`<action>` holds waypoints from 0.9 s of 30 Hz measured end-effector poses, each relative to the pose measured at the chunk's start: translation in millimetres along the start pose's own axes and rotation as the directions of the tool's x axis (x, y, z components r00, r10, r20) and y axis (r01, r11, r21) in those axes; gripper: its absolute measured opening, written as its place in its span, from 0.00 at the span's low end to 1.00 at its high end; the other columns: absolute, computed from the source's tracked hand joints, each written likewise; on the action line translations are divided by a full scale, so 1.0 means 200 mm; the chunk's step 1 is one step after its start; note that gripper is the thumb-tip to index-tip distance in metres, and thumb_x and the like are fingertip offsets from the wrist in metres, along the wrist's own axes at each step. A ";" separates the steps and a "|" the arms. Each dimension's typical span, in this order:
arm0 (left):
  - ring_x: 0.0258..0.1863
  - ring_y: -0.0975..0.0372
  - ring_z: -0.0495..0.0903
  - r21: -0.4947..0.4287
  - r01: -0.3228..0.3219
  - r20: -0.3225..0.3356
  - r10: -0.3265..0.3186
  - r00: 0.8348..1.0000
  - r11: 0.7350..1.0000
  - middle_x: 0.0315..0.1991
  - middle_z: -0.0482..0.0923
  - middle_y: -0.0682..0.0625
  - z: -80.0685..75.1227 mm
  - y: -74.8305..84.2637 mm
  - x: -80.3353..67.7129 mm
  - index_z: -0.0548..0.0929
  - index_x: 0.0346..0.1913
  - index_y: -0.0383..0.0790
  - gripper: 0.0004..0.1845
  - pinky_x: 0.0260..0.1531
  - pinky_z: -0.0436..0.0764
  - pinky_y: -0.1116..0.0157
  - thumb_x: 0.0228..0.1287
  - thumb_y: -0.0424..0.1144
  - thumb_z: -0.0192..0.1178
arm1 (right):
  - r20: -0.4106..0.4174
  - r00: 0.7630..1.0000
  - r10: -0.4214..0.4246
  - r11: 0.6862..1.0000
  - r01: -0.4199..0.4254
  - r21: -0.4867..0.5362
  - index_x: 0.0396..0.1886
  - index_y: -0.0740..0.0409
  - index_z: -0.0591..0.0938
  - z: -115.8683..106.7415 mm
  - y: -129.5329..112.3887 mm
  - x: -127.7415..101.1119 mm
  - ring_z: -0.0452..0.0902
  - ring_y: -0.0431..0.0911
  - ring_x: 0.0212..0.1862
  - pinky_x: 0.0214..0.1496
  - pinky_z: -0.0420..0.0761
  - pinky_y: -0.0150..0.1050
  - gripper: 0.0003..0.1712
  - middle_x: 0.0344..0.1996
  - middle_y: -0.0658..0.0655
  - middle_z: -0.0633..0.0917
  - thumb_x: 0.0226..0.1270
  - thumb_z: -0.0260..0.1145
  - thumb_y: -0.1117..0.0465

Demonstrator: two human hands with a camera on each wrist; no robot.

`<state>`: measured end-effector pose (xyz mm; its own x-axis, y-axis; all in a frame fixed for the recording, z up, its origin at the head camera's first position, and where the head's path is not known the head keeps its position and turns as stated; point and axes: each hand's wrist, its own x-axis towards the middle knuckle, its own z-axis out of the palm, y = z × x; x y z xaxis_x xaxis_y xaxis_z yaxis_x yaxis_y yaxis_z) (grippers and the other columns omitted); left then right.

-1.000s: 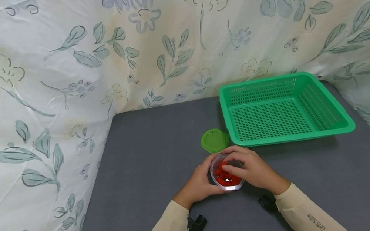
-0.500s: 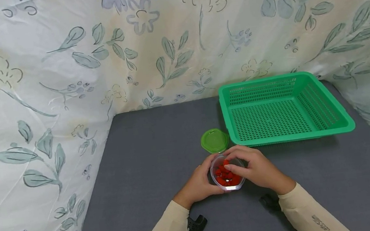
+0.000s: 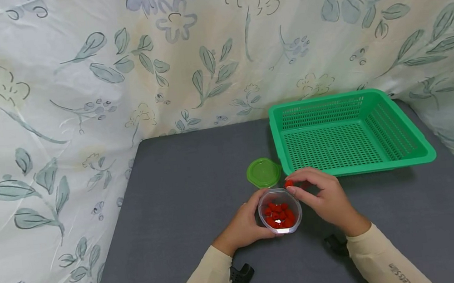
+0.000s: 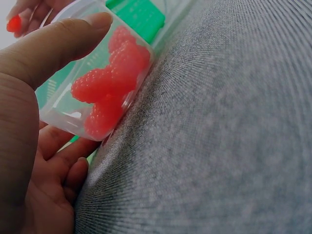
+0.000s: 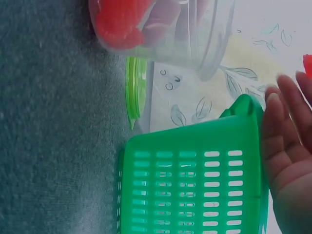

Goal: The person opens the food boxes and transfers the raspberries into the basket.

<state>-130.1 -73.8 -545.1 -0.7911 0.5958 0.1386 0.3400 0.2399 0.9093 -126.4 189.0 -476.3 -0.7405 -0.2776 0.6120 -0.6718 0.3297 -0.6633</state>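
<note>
My left hand (image 3: pixel 243 224) grips a clear plastic tub (image 3: pixel 285 230) from its left side, thumb near and fingers on the far side. Several red raspberries (image 3: pixel 278 216) lie in the bottom of the tub; the left wrist view shows their bumpy skins through the wall. Just above the tub's far right rim, my right hand (image 3: pixel 327 198) pinches a single raspberry (image 3: pixel 289 184) between thumb and fingertips. That held raspberry (image 4: pixel 13 23) also shows at the upper left corner of the left wrist view. At the right wrist view's edge, only part of the hand (image 5: pixel 292 141) is visible.
A green lid (image 3: pixel 263 172) lies flat on the grey tabletop (image 3: pixel 190 181) just behind the tub. Right of it stands a green slotted basket (image 3: pixel 361 168), its near left corner close to the right hand. Floral cloth (image 3: pixel 201 48) hangs behind the table.
My right hand has risen out of the tub with a raspberry and moved right and away, past the rim. The left hand and tub have stayed put.
</note>
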 end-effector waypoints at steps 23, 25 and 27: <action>0.67 0.64 0.76 0.036 0.015 -0.011 -0.014 1.000 0.999 0.72 0.76 0.59 0.01 0.00 0.00 0.64 0.84 0.55 0.55 0.68 0.75 0.55 0.57 0.41 0.85 | -0.299 0.954 -0.029 0.947 -0.070 -0.313 0.46 0.64 0.92 -0.09 0.13 -0.01 0.80 0.58 0.48 0.52 0.73 0.45 0.15 0.44 0.62 0.90 0.58 0.82 0.74; 0.67 0.64 0.76 0.037 0.016 -0.011 -0.015 1.000 0.999 0.72 0.76 0.60 0.01 0.00 0.00 0.64 0.85 0.55 0.55 0.68 0.75 0.55 0.57 0.42 0.85 | -0.289 0.957 -0.016 0.944 -0.081 -0.320 0.47 0.64 0.92 -0.10 0.13 -0.01 0.80 0.58 0.49 0.52 0.73 0.47 0.15 0.45 0.62 0.90 0.60 0.81 0.73; 0.67 0.64 0.76 0.037 0.015 -0.010 -0.015 1.000 0.999 0.72 0.76 0.60 0.01 0.00 0.00 0.64 0.85 0.55 0.55 0.68 0.75 0.56 0.57 0.41 0.85 | -0.279 0.960 0.000 0.940 -0.095 -0.328 0.48 0.64 0.91 -0.10 0.14 -0.01 0.80 0.58 0.50 0.52 0.73 0.48 0.14 0.46 0.62 0.89 0.62 0.81 0.72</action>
<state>-129.8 -72.7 -546.5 -0.8012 0.5843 0.1292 0.3465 0.2769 0.8962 -142.6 216.6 -487.1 -0.7062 -0.0150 0.7078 -0.5552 0.6321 -0.5406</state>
